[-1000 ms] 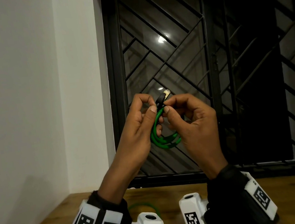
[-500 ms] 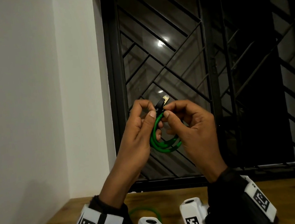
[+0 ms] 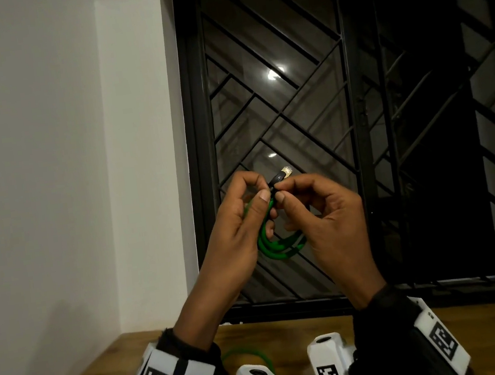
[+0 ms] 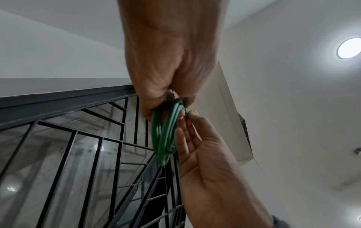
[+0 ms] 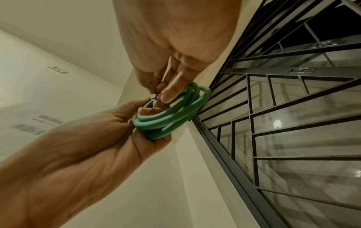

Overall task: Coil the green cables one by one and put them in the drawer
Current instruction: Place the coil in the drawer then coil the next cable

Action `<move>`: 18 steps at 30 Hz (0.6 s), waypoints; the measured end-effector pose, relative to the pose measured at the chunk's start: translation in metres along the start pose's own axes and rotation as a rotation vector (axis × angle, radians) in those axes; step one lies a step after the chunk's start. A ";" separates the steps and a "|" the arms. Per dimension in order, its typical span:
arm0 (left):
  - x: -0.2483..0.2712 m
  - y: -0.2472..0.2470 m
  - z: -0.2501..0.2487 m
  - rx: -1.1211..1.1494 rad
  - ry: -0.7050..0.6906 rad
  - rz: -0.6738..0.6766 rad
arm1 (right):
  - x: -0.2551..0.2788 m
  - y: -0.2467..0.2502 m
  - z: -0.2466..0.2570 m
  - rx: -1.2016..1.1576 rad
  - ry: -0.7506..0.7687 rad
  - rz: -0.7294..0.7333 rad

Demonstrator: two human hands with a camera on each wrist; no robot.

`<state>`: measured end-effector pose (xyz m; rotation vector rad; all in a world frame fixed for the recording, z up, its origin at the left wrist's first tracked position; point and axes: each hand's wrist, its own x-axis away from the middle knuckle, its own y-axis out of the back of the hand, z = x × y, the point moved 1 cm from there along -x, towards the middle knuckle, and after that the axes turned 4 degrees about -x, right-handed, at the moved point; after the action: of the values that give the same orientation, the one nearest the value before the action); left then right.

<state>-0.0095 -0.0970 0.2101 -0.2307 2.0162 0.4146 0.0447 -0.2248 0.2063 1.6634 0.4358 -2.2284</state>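
Before the window, both hands (image 3: 277, 214) pinch a green coil (image 3: 278, 242).

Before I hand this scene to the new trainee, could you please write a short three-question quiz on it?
1. True or false: the coiled green cable lies on the wooden table.
2. Which hand pinches the black connector? A) left hand B) right hand C) neither
3. Fill in: a second green cable rests on the ____, partly hidden behind the wrists.

Key:
1. False; both hands hold it up in front of the window grille.
2. B; its fingers pinch just below the plug.
3. Table.
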 end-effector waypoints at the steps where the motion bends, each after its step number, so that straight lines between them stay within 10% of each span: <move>1: 0.000 0.000 0.000 0.002 0.003 -0.002 | 0.000 0.000 0.000 -0.013 -0.009 0.003; 18: 0.001 -0.002 -0.003 -0.064 -0.010 -0.011 | 0.002 -0.002 0.002 -0.046 -0.029 0.018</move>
<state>-0.0121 -0.0995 0.2098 -0.2786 1.9924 0.4735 0.0418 -0.2237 0.2054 1.6036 0.4591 -2.2097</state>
